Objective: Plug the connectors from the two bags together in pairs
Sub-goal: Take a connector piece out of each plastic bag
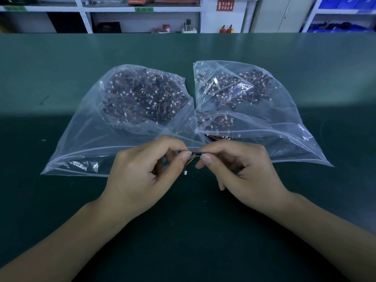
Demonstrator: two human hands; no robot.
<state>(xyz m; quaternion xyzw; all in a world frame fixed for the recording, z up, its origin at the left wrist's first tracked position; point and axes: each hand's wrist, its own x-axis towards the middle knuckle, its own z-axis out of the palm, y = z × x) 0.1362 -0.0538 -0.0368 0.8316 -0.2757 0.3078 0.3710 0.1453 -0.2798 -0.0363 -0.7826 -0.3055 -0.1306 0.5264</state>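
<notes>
Two clear plastic bags lie side by side on the green table, the left bag (85,139) and the right bag (284,127), each holding a heap of small dark connectors with thin wires and white plugs. In front of the bags my left hand (142,176) and my right hand (244,176) meet at the fingertips. Between them they pinch a small dark connector piece (197,153), one end in each hand. Thin orange and yellow wires hang from it and end in a tiny white plug (185,173). The fingers hide whether it is one part or two joined.
The green table (61,58) stretches far beyond the bags. A few connectors (219,137) spill at the mouth of the right bag. White shelving (142,9) with boxes and two red extinguishers (226,29) stands behind the table's far edge.
</notes>
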